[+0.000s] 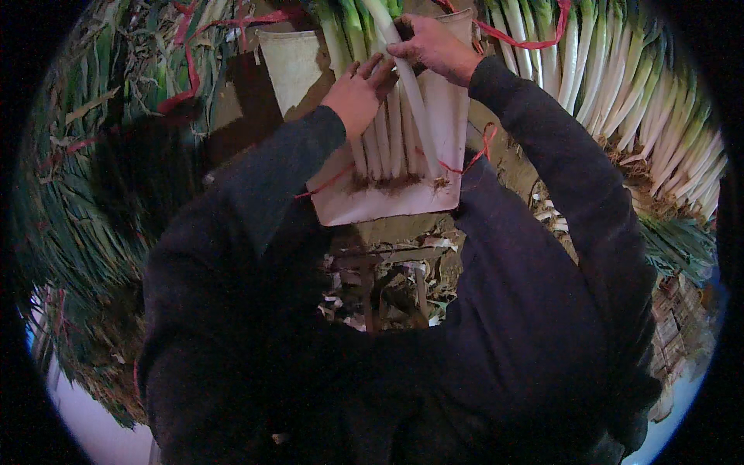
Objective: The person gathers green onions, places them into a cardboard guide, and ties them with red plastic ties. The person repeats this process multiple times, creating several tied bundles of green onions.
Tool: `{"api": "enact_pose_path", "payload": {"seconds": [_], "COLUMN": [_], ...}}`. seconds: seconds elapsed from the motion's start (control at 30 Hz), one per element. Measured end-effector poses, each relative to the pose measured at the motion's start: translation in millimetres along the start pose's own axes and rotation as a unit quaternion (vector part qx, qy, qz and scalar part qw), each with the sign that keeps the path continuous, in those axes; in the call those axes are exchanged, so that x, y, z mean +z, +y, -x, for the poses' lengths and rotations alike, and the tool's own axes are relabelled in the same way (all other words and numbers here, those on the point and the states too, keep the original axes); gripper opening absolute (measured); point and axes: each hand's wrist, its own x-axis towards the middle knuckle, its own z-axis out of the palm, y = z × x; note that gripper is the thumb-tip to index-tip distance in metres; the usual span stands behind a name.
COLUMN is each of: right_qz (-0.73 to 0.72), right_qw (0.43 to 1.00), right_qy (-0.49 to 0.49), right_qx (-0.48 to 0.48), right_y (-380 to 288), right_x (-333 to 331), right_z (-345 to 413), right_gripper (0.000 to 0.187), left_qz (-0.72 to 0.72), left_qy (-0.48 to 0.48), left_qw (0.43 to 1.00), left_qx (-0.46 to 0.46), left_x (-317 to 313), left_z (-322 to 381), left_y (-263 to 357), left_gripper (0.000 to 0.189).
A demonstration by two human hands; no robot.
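Note:
Several long green onions with white shanks and brown roots, a small row (379, 139), lie side by side on a pale board or sheet (372, 208) in front of me. My right hand (439, 49) pinches a single thick green onion (414, 96) between thumb and fingers. This stalk slants across the right side of the row, its roots low on the sheet. My left hand (361, 96) lies over the row with its fingers somewhat apart, fingertips close to the pinched stalk. Red plastic twine (479, 154) passes under or beside the stalks, with loose ends on both sides.
A large pile of cleaned green onions (604, 75) lies at the right, with red twine (526, 43) across it. Untrimmed green onions (75, 203) are heaped at the left. A second pale panel (293, 67) stands behind my left hand. Scraps (401, 285) litter the ground between my legs.

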Motion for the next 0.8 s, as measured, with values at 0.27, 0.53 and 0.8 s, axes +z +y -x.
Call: {"api": "enact_pose_path", "payload": {"seconds": [0.27, 0.53, 0.8], "right_qz": [0.24, 0.428, 0.532], "right_qw": [0.966, 0.899, 0.84], "right_qy": [0.098, 0.082, 0.041], "right_qx": [0.016, -0.038, -0.098], "right_y": [67, 84, 104], "right_x": [24, 29, 31], "right_z": [-14, -8, -25], "right_gripper": [0.041, 0.024, 0.015], "left_qz": [-0.004, 0.03, 0.167], "left_qy": [0.083, 0.157, 0.148], "left_qw": [0.996, 0.987, 0.974], "left_qx": [-0.007, -0.027, -0.038], "left_x": [8, 4, -8], "left_z": [2, -13, -24], "left_y": [-2, 11, 0], "left_gripper": [0.062, 0.062, 0.059]}}
